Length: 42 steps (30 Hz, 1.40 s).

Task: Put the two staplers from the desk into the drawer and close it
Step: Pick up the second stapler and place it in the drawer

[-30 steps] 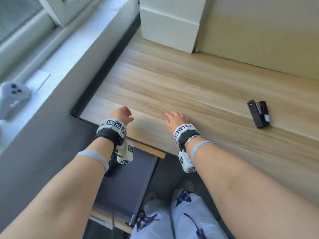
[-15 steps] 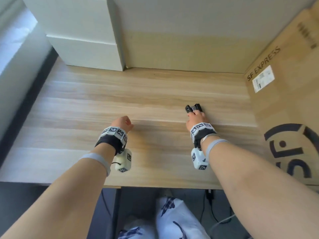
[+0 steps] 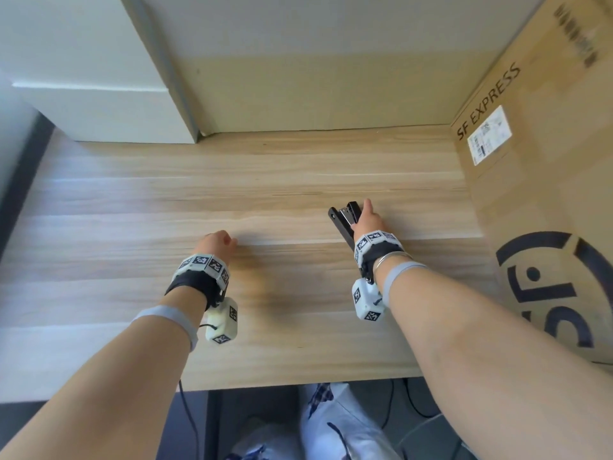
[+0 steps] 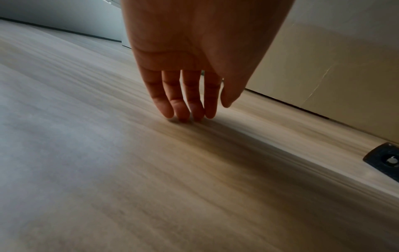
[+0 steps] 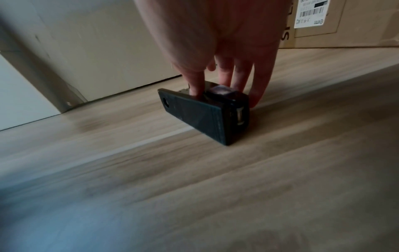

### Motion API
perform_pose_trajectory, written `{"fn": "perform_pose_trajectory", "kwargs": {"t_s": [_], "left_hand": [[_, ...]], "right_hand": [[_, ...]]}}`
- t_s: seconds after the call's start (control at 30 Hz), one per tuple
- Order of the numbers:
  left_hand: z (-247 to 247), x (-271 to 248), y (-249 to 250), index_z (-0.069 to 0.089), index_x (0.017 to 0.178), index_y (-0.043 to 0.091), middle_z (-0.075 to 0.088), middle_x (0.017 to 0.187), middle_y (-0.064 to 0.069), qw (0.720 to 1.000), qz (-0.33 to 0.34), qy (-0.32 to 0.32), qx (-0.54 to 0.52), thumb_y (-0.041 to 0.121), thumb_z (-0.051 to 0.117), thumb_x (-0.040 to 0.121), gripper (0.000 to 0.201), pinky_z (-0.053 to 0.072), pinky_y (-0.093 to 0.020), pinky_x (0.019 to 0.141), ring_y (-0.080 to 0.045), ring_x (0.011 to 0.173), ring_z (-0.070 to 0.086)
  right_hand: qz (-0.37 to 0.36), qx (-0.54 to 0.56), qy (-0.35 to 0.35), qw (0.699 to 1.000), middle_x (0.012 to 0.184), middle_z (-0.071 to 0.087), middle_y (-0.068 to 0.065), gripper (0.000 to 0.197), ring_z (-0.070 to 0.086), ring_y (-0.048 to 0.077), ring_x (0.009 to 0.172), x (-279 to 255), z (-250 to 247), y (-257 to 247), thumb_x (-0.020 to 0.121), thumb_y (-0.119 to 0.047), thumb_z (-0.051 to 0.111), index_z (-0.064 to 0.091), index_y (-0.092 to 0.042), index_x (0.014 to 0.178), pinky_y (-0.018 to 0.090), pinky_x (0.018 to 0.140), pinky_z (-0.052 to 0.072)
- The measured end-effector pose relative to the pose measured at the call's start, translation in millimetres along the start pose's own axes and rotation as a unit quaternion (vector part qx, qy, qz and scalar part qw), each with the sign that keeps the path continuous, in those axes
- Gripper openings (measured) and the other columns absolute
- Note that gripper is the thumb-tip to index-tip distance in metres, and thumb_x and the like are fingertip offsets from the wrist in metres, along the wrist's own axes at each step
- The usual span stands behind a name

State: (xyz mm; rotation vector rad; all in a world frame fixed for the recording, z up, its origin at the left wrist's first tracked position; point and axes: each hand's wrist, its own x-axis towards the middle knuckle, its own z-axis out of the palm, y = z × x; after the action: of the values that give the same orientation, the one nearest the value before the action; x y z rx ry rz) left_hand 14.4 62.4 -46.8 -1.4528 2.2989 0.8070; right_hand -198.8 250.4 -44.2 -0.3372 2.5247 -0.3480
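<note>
Pinching a black stapler (image 3: 345,220) on the wooden surface (image 3: 232,180), the right hand (image 3: 368,220) has its thumb on the near side and its fingers (image 5: 241,76) on the far side of the body. In the right wrist view the stapler (image 5: 207,112) lies on its side with one long edge on the surface (image 5: 194,187), its flat base facing the camera and its arm opened away from the base at the far end; the thumb tip is pressed into the gap between base and arm. The little finger reaches down just beside the stapler to the wood.

Well apart to the left, the left hand (image 3: 217,242) rests on the surface and holds nothing. In the left wrist view its fingers (image 4: 185,95) hang nearly straight and pressed together, their tips touching the wood (image 4: 108,170), with the thumb alongside. At the right edge of that view the end of the stapler's base (image 4: 386,160) shows.

A tan cardboard box (image 3: 547,167) printed "SF EXPRESS", with a white shipping label, stands on the right side of the surface near the right hand. A white box (image 3: 99,111) stands at the back left against a beige panel (image 3: 315,78). Only this one stapler shows.
</note>
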Motion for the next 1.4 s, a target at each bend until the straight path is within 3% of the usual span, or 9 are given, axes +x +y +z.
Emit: {"fn": "perform_pose_trajectory", "kwargs": {"t_s": [0.17,0.3,0.43,0.6,0.8,1.03,1.1,1.23,1.4], "left_hand": [[-0.1,-1.0,-1.4,0.059,0.109,-0.001,0.063,0.112,-0.024,1.000,0.000,0.002,0.008,0.022,0.043,0.095,0.031,0.046,-0.037,0.084,-0.035,0.098,0.059],[-1.0,-1.9,-5.6,0.060,0.109,0.000,0.064,0.112,-0.024,1.000,0.002,0.004,0.013,0.021,0.042,0.095,0.031,0.047,-0.037,0.082,-0.037,0.103,0.060],[-3.8,-3.0,-10.8,0.060,0.110,-0.001,0.065,0.112,-0.024,1.000,0.010,0.005,0.013,0.018,0.042,0.095,0.030,0.048,-0.037,0.084,-0.036,0.104,0.061],[-9.2,-5.1,-19.0,0.060,0.111,-0.002,0.064,0.113,-0.024,1.000,0.011,0.006,0.015,0.015,0.042,0.095,0.030,0.048,-0.037,0.085,-0.036,0.105,0.061],[-12.6,-6.9,-27.3,0.060,0.111,-0.001,0.065,0.112,-0.023,1.000,0.014,0.012,0.022,0.014,0.041,0.094,0.030,0.044,-0.033,0.076,-0.034,0.095,0.060],[-12.9,-6.2,-38.9,0.060,0.111,0.000,0.066,0.111,-0.022,1.000,0.016,0.008,0.017,0.014,0.041,0.094,0.029,0.045,-0.034,0.077,-0.032,0.094,0.060],[-12.9,-7.3,-43.0,0.060,0.110,0.001,0.066,0.110,-0.022,1.000,0.016,0.009,0.016,0.015,0.041,0.093,0.029,0.045,-0.035,0.077,-0.034,0.099,0.061],[-10.8,-10.4,-57.7,0.062,0.107,0.000,0.066,0.108,-0.024,1.000,0.009,0.012,0.003,0.012,0.041,0.092,0.028,0.039,-0.031,0.072,-0.030,0.083,0.053],[-9.6,-20.4,-82.6,0.062,0.102,-0.001,0.066,0.106,-0.025,0.999,0.000,0.033,-0.021,0.008,0.041,0.090,0.027,0.041,-0.032,0.071,-0.032,0.082,0.056]], "right_hand": [[0.028,-0.035,-0.021,0.999,0.132,0.055,0.020,0.046,0.054,0.036,0.121,1.1,-5.2,-9.2,0.094,-0.009,0.052,0.037,0.000,0.136,0.041,0.097,0.045],[0.025,-0.069,-0.030,0.997,0.121,0.064,0.016,0.028,0.061,0.032,0.113,-2.8,-5.0,-12.1,0.092,-0.014,0.055,0.058,0.000,0.116,0.034,0.088,0.049],[0.013,-0.117,-0.032,0.992,0.118,0.064,0.016,0.023,0.061,0.031,0.110,-11.2,-4.5,-14.7,0.088,-0.019,0.058,0.064,-0.003,0.104,0.031,0.080,0.048],[0.006,-0.132,0.001,0.991,0.135,0.044,0.016,0.045,0.048,0.033,0.125,-22.6,7.6,-18.9,0.092,-0.018,0.057,0.043,-0.001,0.132,0.037,0.101,0.043],[0.017,-0.063,0.037,0.997,0.122,0.059,0.020,0.043,0.057,0.039,0.114,-25.8,11.4,-23.0,0.091,-0.003,0.051,0.032,-0.005,0.130,0.049,0.098,0.046],[-0.016,-0.131,0.036,0.991,0.134,0.042,0.016,0.049,0.046,0.034,0.122,-40.1,19.1,-26.6,0.087,-0.013,0.062,0.041,-0.002,0.130,0.041,0.095,0.045],[-0.015,-0.131,0.033,0.991,0.133,0.043,0.016,0.046,0.047,0.035,0.121,-42.0,22.7,-27.0,0.089,-0.014,0.061,0.043,-0.001,0.129,0.041,0.094,0.046],[0.006,-0.081,0.001,0.997,0.128,0.055,0.018,0.049,0.057,0.036,0.117,-45.7,30.2,-24.8,0.087,-0.013,0.064,0.040,-0.002,0.128,0.039,0.091,0.048],[-0.007,-0.085,0.006,0.996,0.123,0.059,0.020,0.048,0.060,0.037,0.113,-62.0,45.1,-34.4,0.084,-0.005,0.065,0.040,-0.001,0.125,0.040,0.089,0.049]]}}
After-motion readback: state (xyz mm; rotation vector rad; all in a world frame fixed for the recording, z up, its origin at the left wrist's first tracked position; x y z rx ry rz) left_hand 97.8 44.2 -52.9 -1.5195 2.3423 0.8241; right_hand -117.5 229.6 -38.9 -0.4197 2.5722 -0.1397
